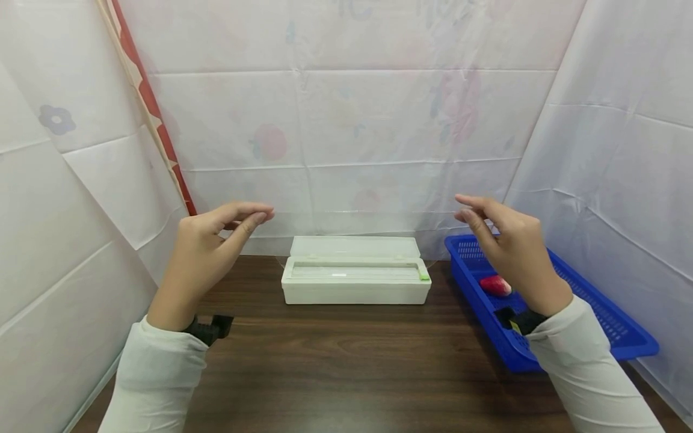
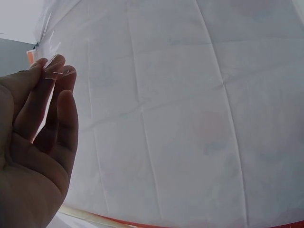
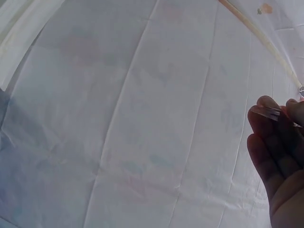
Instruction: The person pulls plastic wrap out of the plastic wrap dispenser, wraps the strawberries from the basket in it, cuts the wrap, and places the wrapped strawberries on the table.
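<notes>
A sheet of clear cling film (image 1: pixel 363 211) is stretched between both hands above and behind a white cling film dispenser (image 1: pixel 355 293). My left hand (image 1: pixel 216 234) pinches the film's left corner between thumb and fingertips; a clear fold of it shows at the fingertips in the left wrist view. On the other side, my right hand (image 1: pixel 506 246) pinches the right corner, and crumpled film (image 3: pixel 267 112) pokes out at its fingertips. The dispenser sits on the table with its lid (image 1: pixel 354 246) raised at the back. A green slider (image 1: pixel 425 277) is at its right end.
At the right stands a blue plastic basket (image 1: pixel 630 350), partly behind the right forearm, with a red-and-white object (image 1: pixel 495 285) inside. White patterned sheets (image 1: pixel 346 120) enclose the dark wooden table (image 1: pixel 335 367) at the back and both sides.
</notes>
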Action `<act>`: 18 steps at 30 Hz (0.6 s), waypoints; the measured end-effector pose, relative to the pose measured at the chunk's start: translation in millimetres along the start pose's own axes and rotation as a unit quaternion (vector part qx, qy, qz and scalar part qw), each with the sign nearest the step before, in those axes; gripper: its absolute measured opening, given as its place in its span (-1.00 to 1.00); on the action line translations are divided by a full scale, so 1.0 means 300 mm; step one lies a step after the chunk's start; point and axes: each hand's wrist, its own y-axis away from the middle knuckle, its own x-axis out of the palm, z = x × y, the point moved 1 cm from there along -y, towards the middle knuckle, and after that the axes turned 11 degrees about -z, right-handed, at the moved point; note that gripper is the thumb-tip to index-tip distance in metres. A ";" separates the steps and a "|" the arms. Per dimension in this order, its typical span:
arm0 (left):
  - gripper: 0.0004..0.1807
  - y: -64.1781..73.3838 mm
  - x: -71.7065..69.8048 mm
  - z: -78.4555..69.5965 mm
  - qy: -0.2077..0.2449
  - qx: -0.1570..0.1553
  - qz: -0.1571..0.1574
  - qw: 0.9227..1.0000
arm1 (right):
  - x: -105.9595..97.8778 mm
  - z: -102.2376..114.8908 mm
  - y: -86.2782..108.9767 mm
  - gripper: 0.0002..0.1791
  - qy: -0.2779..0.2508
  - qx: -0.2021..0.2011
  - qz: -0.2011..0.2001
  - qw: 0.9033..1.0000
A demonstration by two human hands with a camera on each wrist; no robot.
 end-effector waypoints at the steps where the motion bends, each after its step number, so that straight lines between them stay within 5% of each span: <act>1: -0.75 0.002 -0.002 -0.001 0.001 -0.001 0.000 1.000 | -0.001 -0.001 0.001 -0.71 0.002 0.004 0.001 1.000; 9: -0.81 0.029 -0.003 0.010 0.003 -0.035 -0.002 0.999 | -0.004 -0.007 0.017 -0.96 -0.054 0.097 -0.018 0.994; 18: -0.84 0.050 0.005 0.035 0.112 -0.109 0.010 0.988 | -0.001 -0.024 0.034 -0.90 -0.125 0.181 -0.007 0.976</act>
